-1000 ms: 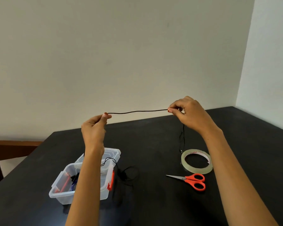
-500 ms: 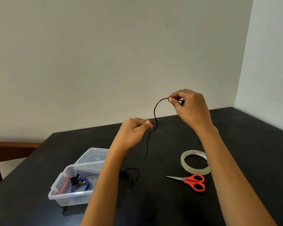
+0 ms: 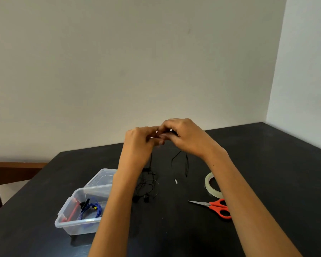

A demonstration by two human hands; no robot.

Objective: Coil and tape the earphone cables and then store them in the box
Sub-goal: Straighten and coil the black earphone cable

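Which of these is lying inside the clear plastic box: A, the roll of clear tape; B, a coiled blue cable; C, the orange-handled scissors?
B: the coiled blue cable sits in the clear plastic box; the orange-handled scissors and clear tape roll lie on the black table.

Both bare forearms rise from the bottom edge and angle inward, with the hands held high and meeting in the middle. The left hand (image 3: 138, 142) shows its back, fingers curled. The right hand (image 3: 185, 138) arches over, knuckles up. Blurred fingertips touch, both hands pinching the cable (image 3: 186, 165) between them.
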